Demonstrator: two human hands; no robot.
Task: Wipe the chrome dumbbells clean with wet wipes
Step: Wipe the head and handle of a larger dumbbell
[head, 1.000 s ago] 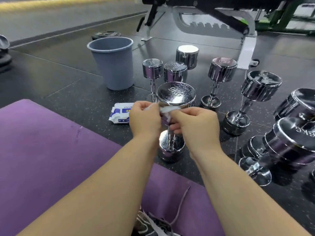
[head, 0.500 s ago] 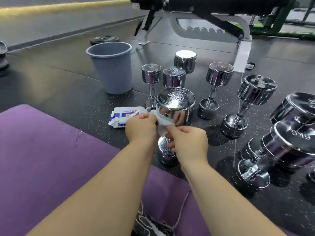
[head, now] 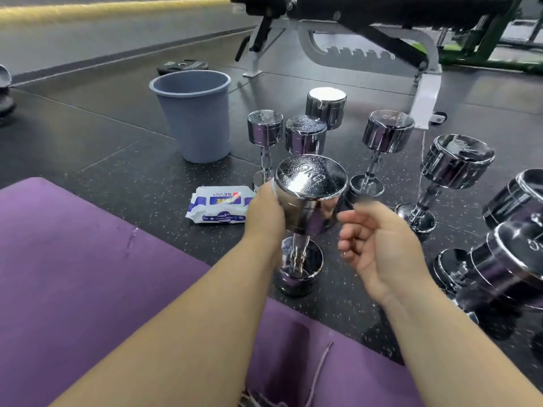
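Your left hand against left side of upright dumbbell, probably steadying it; fingers hidden, can't tell. Your right hand just right, loosely curled, empty. Wipes pack left, within reach.

mirror-glossy chrome dumbbell, matt plastic bin, speckled rubber floor

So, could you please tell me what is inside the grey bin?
Only the bare inner wall of the grey bin shows near its rim; nothing sticks out. Its bottom is hidden by the near wall.
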